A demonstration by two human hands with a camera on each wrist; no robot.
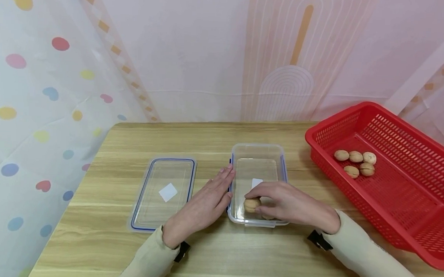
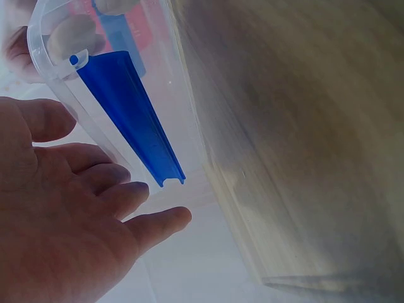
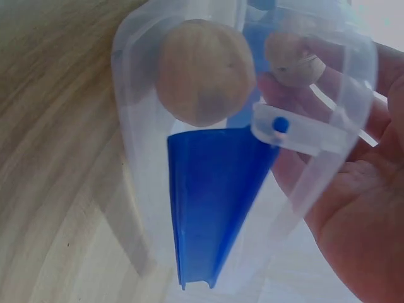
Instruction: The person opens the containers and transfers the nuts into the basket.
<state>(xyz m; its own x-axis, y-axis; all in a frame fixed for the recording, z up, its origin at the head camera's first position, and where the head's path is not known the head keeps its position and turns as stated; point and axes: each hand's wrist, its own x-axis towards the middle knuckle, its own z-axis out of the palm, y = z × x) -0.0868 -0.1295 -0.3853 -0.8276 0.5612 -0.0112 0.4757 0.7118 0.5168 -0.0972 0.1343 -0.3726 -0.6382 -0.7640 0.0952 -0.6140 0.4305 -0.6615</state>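
Observation:
A clear plastic box (image 1: 258, 152) with blue side clips stands uncovered on the table. Inside its near end, my right hand (image 1: 291, 202) pinches a walnut (image 1: 252, 204) between thumb and fingers. A second walnut (image 3: 205, 72) lies in the corner of the box in the right wrist view, mostly hidden under the hand in the head view. Along the box's left side lies my left hand (image 1: 205, 207), fingers extended, fingertips at the wall by the hanging blue clip (image 2: 129, 117). A white square label (image 1: 256, 183) shows on the box floor.
To the left, a clear lid (image 1: 162, 173) with a blue seal and white label lies flat on the wooden table (image 1: 210, 252). At right stands a red perforated basket (image 1: 396, 205) holding several walnuts (image 1: 355, 156). A patterned cloth (image 1: 195, 52) hangs behind the table.

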